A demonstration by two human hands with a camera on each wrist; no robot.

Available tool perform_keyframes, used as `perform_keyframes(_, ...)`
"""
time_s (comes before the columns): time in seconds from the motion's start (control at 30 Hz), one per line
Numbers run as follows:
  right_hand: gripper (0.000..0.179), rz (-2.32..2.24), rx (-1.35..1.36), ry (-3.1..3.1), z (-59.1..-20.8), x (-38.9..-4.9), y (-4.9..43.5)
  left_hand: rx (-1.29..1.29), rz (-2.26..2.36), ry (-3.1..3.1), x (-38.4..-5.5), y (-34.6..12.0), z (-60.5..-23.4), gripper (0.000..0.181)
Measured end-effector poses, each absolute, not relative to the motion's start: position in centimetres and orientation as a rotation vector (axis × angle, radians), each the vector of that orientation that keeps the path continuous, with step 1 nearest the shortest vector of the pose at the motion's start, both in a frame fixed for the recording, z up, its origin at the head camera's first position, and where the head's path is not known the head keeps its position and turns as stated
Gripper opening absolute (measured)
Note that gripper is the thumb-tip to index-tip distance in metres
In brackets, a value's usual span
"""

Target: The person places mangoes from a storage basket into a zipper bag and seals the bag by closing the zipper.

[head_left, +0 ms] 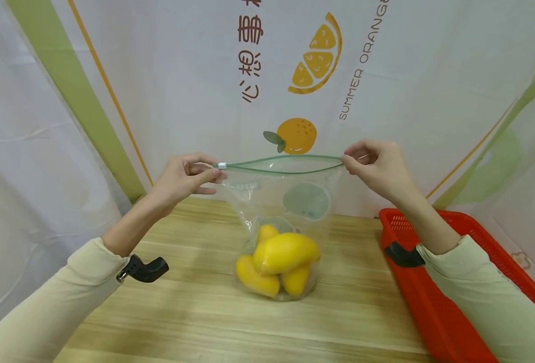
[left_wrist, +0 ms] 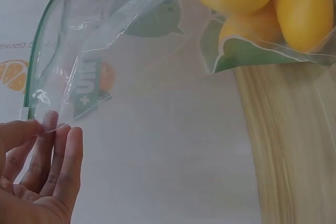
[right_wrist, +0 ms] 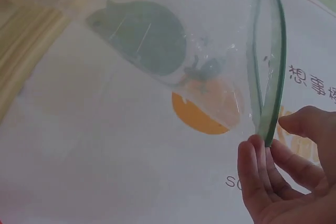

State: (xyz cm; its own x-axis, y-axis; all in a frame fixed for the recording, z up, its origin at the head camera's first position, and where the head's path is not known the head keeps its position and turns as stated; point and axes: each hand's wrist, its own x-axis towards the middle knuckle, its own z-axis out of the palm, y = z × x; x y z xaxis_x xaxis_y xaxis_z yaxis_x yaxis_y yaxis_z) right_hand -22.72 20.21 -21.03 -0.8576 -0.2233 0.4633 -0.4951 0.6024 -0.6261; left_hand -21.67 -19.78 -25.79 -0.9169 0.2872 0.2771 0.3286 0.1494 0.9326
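A clear zip bag [head_left: 290,201] with a green rim hangs between both hands, its mouth parted in the middle. Inside, at the bottom, lie several yellow mangoes [head_left: 287,252]. My left hand [head_left: 183,176] pinches the top left corner between thumb and fingers, right beside the white slider [head_left: 222,166]. In the left wrist view the slider [left_wrist: 24,113] sits just above the thumb. My right hand [head_left: 376,164] pinches the opposite end of the green rim. The right wrist view shows that hand's fingertips [right_wrist: 255,142] at the rim's end.
A red plastic basket [head_left: 412,282] stands on the right of the wooden table [head_left: 194,307], partly under the right forearm. Behind the table hangs a white cloth [head_left: 181,91] printed with oranges and lettering. A black wrist mount [head_left: 146,268] juts from the left sleeve.
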Motion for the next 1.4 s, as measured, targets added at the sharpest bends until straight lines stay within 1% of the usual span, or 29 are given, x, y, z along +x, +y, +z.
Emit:
perform_keyframes(0.13,0.021,0.986,0.608,-2.455,-21.2,-23.5,20.0,-0.630,-1.885,-2.370,-21.9,-19.3,-26.2,0.024)
perform_keyframes(0.33,0.020,1.039,0.688,-2.380,-21.9,-24.5,19.9,-0.609,-1.885,-2.370,-22.1,-18.8,-26.7,0.021)
perform_keyframes(0.6,0.020,0.953,0.777,-2.280,-22.5,-24.6,19.1,-0.613,-1.904,-2.357,-21.9,-18.3,-27.1,0.020)
perform_keyframes(0.73,0.022,0.908,0.880,-2.254,-22.4,-24.4,18.0,-0.613,-1.902,-2.358,-21.7,-18.1,-27.2,0.018)
perform_keyframes(0.9,0.028,0.802,1.090,-2.236,-22.7,-24.4,15.7,-0.608,-1.914,-2.361,-21.5,-17.8,-27.3,0.016)
perform_keyframes(1.07,0.031,0.791,1.274,-2.177,-23.4,-24.4,13.5,-0.629,-1.918,-2.377,-21.4,-17.4,-27.3,0.016)
perform_keyframes(1.2,0.032,0.790,1.352,-2.121,-23.8,-24.5,12.3,-0.640,-1.899,-2.390,-21.4,-17.2,-27.3,0.016)
perform_keyframes(1.4,0.034,0.768,1.375,-2.131,-23.9,-24.4,11.3,-0.654,-1.894,-2.401,-21.4,-17.1,-27.4,0.017)
